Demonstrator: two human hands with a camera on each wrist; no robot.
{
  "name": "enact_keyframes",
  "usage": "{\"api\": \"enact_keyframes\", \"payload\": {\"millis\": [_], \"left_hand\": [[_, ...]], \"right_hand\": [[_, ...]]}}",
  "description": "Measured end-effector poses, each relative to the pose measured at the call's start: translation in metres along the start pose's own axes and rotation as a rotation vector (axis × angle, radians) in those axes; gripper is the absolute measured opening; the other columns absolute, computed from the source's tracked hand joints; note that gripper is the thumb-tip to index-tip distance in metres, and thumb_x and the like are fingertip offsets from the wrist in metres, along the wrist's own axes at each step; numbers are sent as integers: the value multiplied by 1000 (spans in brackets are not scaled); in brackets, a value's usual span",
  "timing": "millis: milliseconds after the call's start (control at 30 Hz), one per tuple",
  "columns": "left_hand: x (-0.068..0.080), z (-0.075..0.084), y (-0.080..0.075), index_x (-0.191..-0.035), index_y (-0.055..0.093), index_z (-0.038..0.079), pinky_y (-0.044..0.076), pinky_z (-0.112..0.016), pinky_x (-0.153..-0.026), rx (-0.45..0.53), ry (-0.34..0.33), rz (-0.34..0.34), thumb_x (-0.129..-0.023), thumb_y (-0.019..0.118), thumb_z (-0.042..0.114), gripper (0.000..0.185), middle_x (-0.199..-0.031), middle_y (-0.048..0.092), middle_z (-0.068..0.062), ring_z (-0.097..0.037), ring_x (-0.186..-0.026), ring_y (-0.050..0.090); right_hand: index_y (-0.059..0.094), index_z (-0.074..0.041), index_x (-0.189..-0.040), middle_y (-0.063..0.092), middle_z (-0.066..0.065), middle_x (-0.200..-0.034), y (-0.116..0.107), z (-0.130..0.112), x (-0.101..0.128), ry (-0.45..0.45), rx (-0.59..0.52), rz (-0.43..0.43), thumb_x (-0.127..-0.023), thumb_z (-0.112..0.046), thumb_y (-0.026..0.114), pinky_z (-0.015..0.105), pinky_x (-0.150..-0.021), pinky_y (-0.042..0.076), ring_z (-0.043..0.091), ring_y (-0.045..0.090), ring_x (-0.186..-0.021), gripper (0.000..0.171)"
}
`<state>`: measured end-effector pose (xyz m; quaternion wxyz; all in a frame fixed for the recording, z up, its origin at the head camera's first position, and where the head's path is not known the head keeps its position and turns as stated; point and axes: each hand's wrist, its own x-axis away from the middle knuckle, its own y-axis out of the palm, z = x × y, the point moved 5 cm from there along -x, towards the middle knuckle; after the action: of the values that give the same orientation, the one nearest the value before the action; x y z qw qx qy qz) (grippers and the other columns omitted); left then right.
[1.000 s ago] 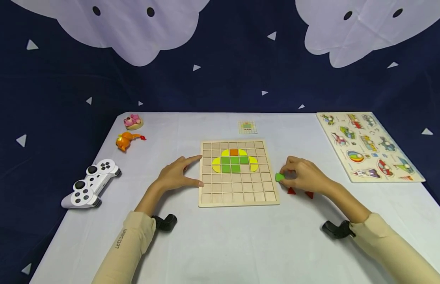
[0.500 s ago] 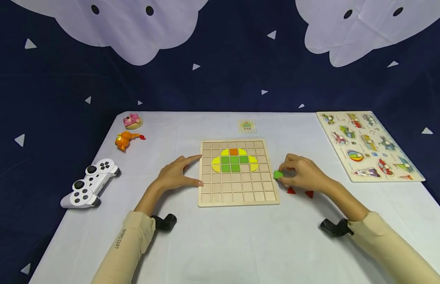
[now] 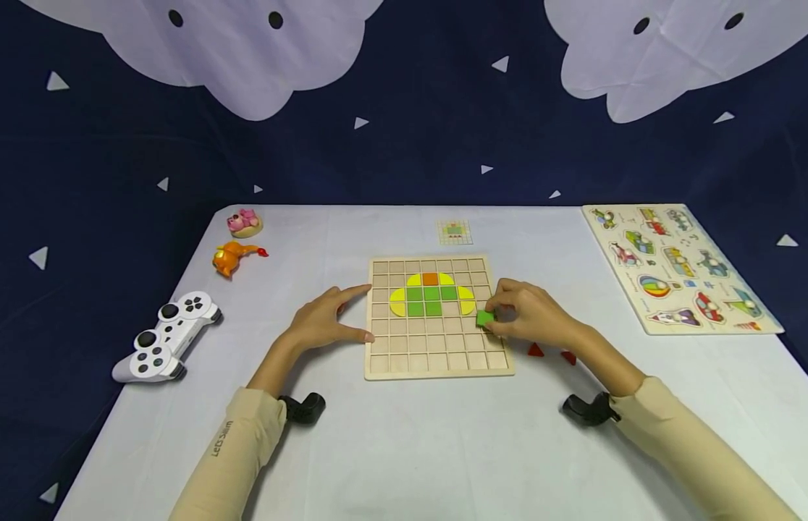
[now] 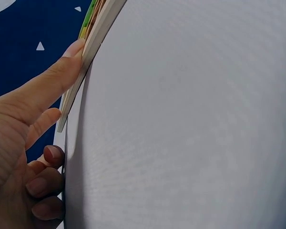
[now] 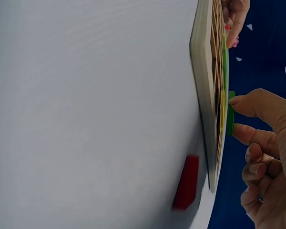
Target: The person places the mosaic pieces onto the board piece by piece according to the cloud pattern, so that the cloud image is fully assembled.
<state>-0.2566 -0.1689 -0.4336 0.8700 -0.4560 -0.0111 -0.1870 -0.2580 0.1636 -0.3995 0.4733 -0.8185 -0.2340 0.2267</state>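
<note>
Fingers (image 3: 502, 312) pinching green tile (image 3: 485, 318) above grid board (image 3: 436, 358)

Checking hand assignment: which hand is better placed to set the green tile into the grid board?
Right. The right hand already pinches the green tile over the wooden grid board, beside the pattern. The left hand only rests against the board's left edge, holding nothing.

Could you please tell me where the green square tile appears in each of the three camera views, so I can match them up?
Head: the green tile is pinched in the right hand, over the right side of the wooden grid board.
Left wrist: not in view; only the left hand touching the board's edge.
Right wrist: the tile is at right of centre, edge-on between thumb and finger, just above the board.
Shared landmark: the wooden grid board.
</note>
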Motion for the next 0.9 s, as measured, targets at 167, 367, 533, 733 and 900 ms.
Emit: {"api": "enact_keyframes", "payload": {"millis": [167,367,533,733,900], "left_hand": [[1,0,0,-152,40,32,30,-33,-64,-2,-1,0,-69,85,54,97,-91,44,-6,-19,-76,40],[1,-1,-1,-152,40,32,30,-33,-63,-4,1,4,-69,85,55,97,-91,44,-6,-19,-75,40],[1,-1,0,-152,40,32,29,-33,-63,5,4,5,-69,85,55,97,-90,43,-5,-18,-74,39],[0,-1,0,-152,40,33,29,-33,-63,8,5,4,-69,85,55,97,-90,43,-5,-18,-74,38],[-1,-1,1,-152,41,32,29,-32,-63,1,3,7,-68,85,55,97,-90,43,-5,-18,-74,38]], "right_hand": [[78,-7,-95,59,-3,-84,4,-8,-10,-43,8,3,-78,-20,83,29,-68,45,13,54,-75,22],[78,-7,-93,56,-1,-81,7,-14,-21,-85,10,14,-78,-20,83,27,-64,40,11,47,-71,21],[78,-5,-95,57,1,-83,11,-17,-28,-85,1,-10,-79,-18,81,27,-65,41,14,49,-72,21],[78,-5,-94,56,0,-81,15,-22,-36,-92,24,-12,-78,-20,82,27,-65,40,14,49,-71,22],[78,-5,-93,56,0,-80,17,-26,-41,-114,63,-7,-79,-21,81,28,-65,39,11,45,-70,22]]}}
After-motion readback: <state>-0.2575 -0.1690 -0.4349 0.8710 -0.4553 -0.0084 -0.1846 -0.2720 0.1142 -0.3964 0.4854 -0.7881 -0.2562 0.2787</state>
